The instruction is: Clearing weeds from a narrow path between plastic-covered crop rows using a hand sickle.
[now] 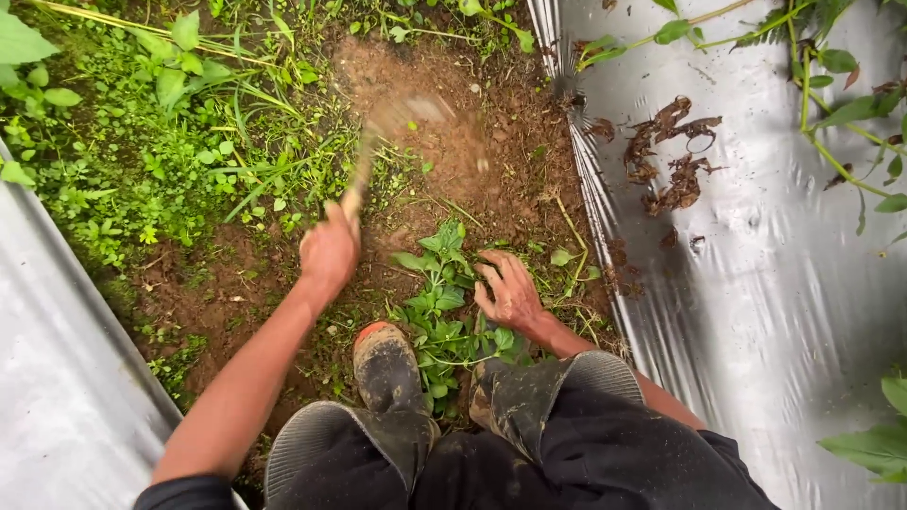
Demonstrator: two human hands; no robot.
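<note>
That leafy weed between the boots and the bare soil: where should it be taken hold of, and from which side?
Judging by its pose, grip the leafy weed low on its stems near the soil, from the right, where the right hand already rests beside it. The left hand is busy with the blurred hand hoe.

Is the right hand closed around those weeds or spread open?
Spread open. The right hand rests with fingers splayed over the leafy weeds and soil, not closed around any stem.
</note>
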